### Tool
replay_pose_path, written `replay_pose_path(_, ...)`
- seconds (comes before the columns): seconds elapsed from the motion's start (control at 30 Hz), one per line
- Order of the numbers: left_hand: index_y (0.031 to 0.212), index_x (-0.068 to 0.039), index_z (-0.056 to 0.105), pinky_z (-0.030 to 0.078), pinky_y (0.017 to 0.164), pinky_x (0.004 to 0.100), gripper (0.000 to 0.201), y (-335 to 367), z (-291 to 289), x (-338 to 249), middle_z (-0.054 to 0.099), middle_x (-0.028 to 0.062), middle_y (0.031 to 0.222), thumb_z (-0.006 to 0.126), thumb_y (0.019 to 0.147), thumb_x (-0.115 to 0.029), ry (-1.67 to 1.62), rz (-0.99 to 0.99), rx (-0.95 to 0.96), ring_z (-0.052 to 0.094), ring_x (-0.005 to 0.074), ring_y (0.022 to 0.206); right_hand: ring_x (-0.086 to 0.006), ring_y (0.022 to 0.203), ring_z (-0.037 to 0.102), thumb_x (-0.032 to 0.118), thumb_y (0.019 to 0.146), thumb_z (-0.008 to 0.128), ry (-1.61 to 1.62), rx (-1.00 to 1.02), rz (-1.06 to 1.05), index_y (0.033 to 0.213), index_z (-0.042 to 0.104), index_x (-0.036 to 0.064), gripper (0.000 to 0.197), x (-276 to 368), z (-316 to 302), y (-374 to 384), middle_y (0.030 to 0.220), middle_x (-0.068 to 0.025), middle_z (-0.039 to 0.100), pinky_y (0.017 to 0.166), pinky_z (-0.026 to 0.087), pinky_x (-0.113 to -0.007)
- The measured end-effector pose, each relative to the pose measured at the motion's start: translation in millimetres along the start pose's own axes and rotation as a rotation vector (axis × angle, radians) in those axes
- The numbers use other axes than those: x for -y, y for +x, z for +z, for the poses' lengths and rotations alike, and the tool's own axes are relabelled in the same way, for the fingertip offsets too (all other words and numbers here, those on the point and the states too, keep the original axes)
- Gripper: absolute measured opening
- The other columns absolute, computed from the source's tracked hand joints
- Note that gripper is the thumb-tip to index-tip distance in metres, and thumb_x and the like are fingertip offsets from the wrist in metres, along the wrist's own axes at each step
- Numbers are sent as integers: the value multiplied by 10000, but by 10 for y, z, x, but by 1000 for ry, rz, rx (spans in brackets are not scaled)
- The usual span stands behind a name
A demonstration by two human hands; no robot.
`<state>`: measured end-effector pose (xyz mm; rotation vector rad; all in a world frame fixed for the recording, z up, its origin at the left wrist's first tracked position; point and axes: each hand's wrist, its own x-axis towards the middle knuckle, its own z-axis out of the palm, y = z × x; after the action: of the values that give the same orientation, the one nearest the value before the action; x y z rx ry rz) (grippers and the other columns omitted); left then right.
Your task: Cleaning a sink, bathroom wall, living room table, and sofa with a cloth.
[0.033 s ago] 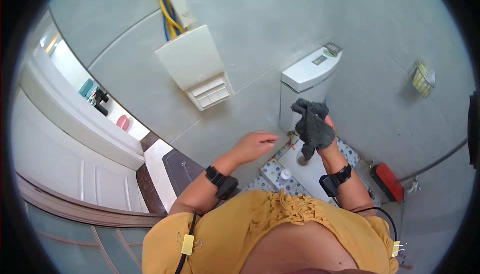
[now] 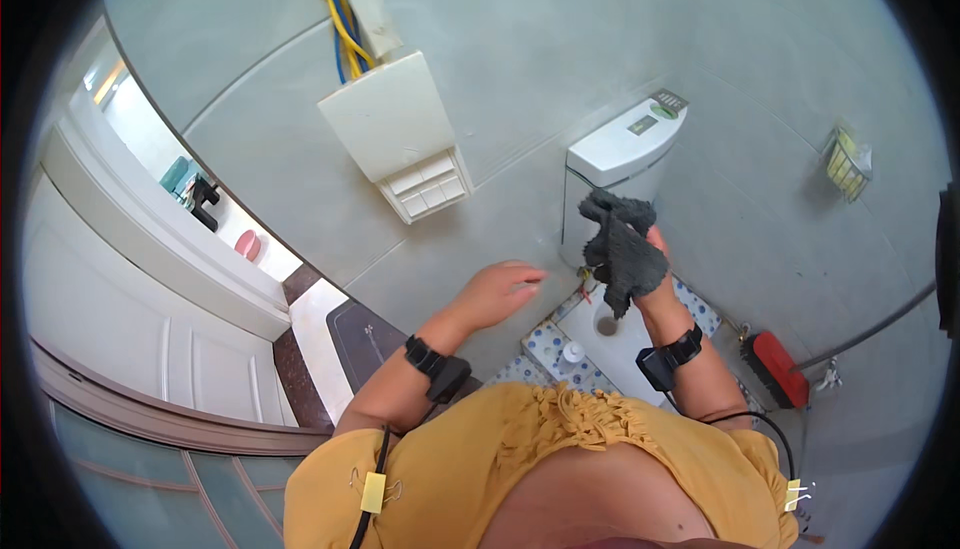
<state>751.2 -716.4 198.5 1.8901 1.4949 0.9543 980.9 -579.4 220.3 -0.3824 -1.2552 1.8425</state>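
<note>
A dark grey cloth (image 2: 632, 257) is bunched over my right hand (image 2: 657, 284), which grips it in front of the white toilet cistern (image 2: 622, 149). The cloth's lower end hangs above the squat toilet pan (image 2: 625, 349) and hides most of my right fingers. To the left, my left hand (image 2: 497, 294) is raised before the tiled wall and holds nothing, its thumb apart from the loosely bent fingers. A black band with a dark box is on each of my wrists. Below, a small white bottle (image 2: 572, 352) stands on the blue-patterned tiles.
A white switch box (image 2: 395, 124) with loose yellow and blue wires is on the wall. On the right are a wire basket (image 2: 848, 164), a red brush head (image 2: 778, 369) and a grey hose (image 2: 875, 324). A grey mat (image 2: 365, 339) lies by the white door (image 2: 150, 319).
My left hand has shifted slightly left. The cloth in my right hand has risen slightly at its top edge, and the view has tilted a little.
</note>
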Motion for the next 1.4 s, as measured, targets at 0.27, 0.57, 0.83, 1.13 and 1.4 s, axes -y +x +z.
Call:
replay_pose_path(0.27, 989, -59, 665, 496, 836, 419, 166, -496, -781, -144, 648, 119, 993, 637, 831, -100, 576, 257, -382, 616, 310, 951, -227, 999, 585, 143, 887, 641, -446, 65, -580, 1142, 620, 34, 278, 128, 1106, 1237, 1131, -124, 626, 895, 463, -330)
replay_pose_path(0.57, 975, -43, 655, 498, 750, 403, 258, -575, -1111, -212, 632, 86, 929, 702, 721, -44, 880, 447, -442, 613, 290, 841, -434, 1357, 309, 296, 857, 586, -1283, -48, -1456, 1227, 614, 72, 433, 9, 1655, 2018, 1403, -198, 459, 1132, 227, -538)
replay_pose_path(0.83, 950, -69, 654, 464, 701, 373, 267, -417, -982, -151, 623, 74, 909, 715, 690, -67, 1042, 426, -406, 575, 260, 784, -467, 1037, 532, 228, 949, 487, -1176, -711, -1200, 976, 634, -88, 349, 597, 109, 3599, 1010, -283, 621, 984, 397, -504)
replay_pose_path(1.13, 900, -63, 641, 485, 743, 378, 217, -583, -1001, -274, 612, 84, 873, 701, 692, -68, 1032, 363, -563, 602, 274, 835, -479, 1185, 468, 131, 750, 594, -1052, 72, -1351, 1093, 624, -16, 374, -328, 1251, 2205, 1212, -254, 561, 1099, 281, -567)
replay_pose_path(1.4, 1131, -72, 585, 330, 1040, 547, 378, -569, -1197, -333, 479, 164, 1309, 654, 765, -139, 1255, 361, -1026, 450, 404, 1219, -376, 1131, 512, 203, 784, 634, -1160, -127, -1564, 1169, 579, 36, 423, 1595, 2003, 2860, 1221, -185, 550, 916, 445, -466)
